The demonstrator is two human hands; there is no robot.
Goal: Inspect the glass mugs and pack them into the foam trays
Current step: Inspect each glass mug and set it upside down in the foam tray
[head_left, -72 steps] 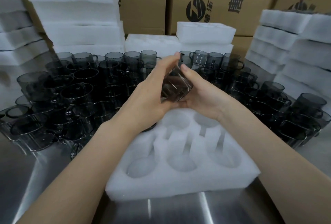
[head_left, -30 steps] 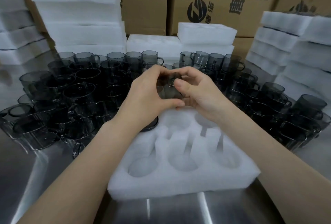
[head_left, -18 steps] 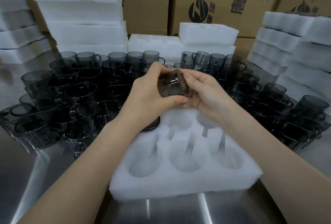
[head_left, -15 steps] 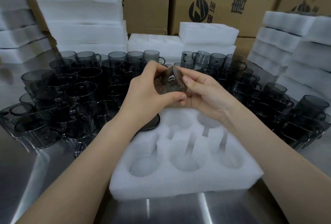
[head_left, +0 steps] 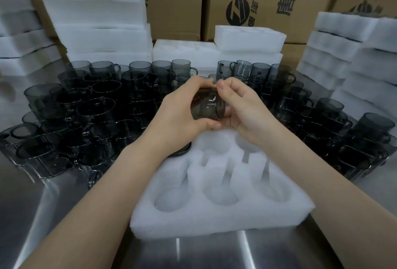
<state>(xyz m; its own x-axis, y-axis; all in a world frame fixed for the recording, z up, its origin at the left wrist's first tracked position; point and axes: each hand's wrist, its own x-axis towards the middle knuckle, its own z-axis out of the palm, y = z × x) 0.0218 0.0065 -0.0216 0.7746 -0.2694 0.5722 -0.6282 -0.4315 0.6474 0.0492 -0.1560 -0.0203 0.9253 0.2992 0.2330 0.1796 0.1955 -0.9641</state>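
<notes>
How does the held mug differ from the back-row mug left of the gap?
The smoky grey glass mug, gripped by left hand and right hand, lies tilted above the white foam tray; the back-row grey glass mug stands upright, untouched. The back-row mug's handle shows; the held mug's is hidden. Both are tinted glass.

Mugs (head_left: 207, 107): smoky glossy glass. Tray (head_left: 225, 215): matt white foam. Table (head_left: 193, 251): brushed steel. Boxes (head_left: 268, 0): cardboard.
</notes>
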